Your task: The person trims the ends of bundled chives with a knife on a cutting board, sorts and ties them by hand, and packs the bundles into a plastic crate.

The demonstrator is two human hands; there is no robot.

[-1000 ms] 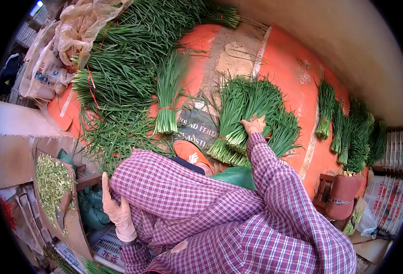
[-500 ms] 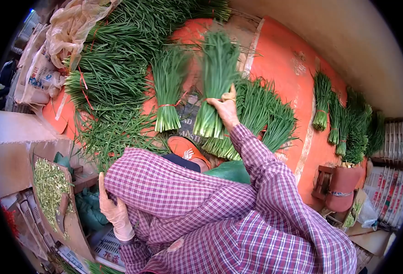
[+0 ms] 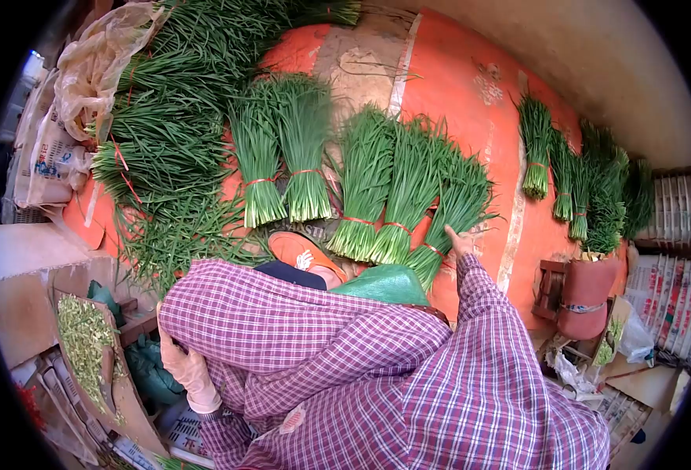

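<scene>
My left hand [image 3: 188,374], in a pale glove, rests with extended fingers against the side of my bent knee, holding nothing visible. My right hand [image 3: 463,241] is at the right edge of a banded green bundle [image 3: 453,207], its thumb and fingers apart near the red band. Directly left of that bundle lie a middle bundle [image 3: 409,184] and another bundle [image 3: 363,176]. Farther left, two more tied bundles stand side by side, one [image 3: 257,160] left of the other [image 3: 306,149]. Their pale cut ends point toward me.
A large pile of loose greens [image 3: 181,102] covers the upper left. More bundles [image 3: 535,149] lie at the right on the orange sheet [image 3: 463,86]. A board with chopped trimmings [image 3: 87,345] is at lower left, and a red-brown padded roll [image 3: 584,298] at lower right.
My right hand lifted a bundle from the middle group, set it beside the left bundle and released it. It then moved right, to the rightmost middle bundle. The view has shifted.
</scene>
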